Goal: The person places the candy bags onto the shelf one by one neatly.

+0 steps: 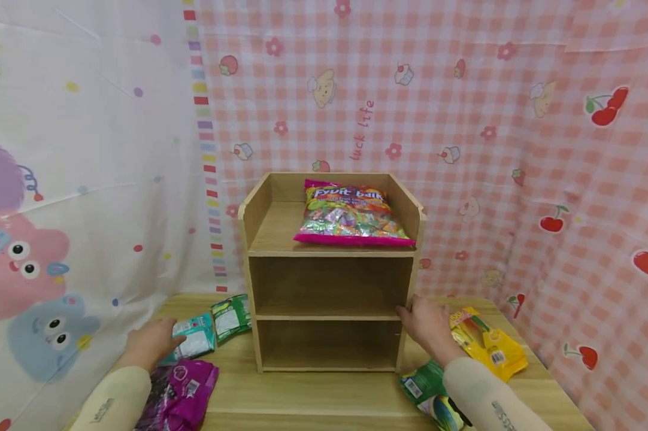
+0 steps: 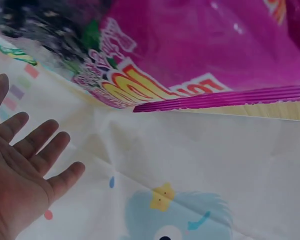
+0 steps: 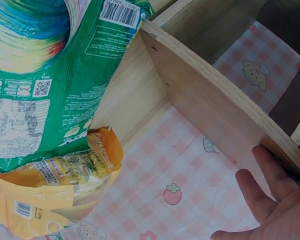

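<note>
In the head view, a small wooden shelf (image 1: 333,254) with three levels stands in the middle of the table. My right hand (image 1: 427,323) is at its right side panel (image 3: 210,100), fingers along the outer face and thumb around the front edge. My left hand (image 1: 150,342) is beside a teal snack bag (image 1: 196,336), fingers spread and nothing in them in the left wrist view. Nearer me lies a purple candy bag (image 1: 186,395), partly behind the left forearm. On the shelf's top level rests a pink-edged bag of fruit candy (image 1: 353,215).
A green bag (image 1: 231,317) lies left of the shelf, next to the teal one. On the right are a yellow bag (image 1: 504,353) and a green bag (image 1: 429,383), the latter partly hidden by the right forearm. Patterned cloth (image 1: 324,120) hangs behind and on both sides.
</note>
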`<state>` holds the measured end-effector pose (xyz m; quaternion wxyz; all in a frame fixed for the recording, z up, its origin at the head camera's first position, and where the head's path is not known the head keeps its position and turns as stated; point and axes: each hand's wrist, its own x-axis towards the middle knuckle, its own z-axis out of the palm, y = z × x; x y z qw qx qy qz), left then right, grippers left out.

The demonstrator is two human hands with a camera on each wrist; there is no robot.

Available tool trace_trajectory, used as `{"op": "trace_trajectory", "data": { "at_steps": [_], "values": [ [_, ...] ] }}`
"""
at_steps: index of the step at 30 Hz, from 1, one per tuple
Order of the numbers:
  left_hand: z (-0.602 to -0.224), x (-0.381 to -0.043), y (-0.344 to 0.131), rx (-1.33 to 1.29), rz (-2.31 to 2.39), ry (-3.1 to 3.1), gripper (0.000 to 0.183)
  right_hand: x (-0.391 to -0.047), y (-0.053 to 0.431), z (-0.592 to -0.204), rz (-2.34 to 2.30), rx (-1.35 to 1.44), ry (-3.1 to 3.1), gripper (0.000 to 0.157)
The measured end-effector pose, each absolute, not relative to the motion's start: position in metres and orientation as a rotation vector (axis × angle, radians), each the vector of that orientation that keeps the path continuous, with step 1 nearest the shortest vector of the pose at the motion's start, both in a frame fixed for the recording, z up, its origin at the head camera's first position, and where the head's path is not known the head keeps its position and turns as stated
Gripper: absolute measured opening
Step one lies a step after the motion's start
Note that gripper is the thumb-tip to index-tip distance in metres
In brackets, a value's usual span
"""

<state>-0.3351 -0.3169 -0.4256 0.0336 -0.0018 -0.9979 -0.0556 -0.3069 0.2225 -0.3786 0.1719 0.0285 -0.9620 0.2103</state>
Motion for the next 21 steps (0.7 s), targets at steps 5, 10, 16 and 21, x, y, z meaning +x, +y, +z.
{"op": "trace_trajectory", "data": {
  "at_steps": [5,10,16,21],
  "values": [
    [-0.431,-0.342,-0.317,-0.009,-0.110,-3.094,0.057,-0.307,0.223,-0.379,0.600,0.080,-2.724,0.032],
    [-0.442,-0.348,-0.303,-0.072,-0.074,-3.061,0.052,-0.306,0.222,-0.379,0.608,0.079,-2.723,0.032],
    [-0.448,-0.361,-0.272,-0.154,-0.011,-3.029,0.045,-0.305,0.221,-0.378,0.610,0.063,-2.729,0.030],
    [-0.448,-0.367,-0.245,-0.221,0.044,-2.988,0.032,-0.305,0.222,-0.378,0.605,0.061,-2.731,0.030]
  ]
}}
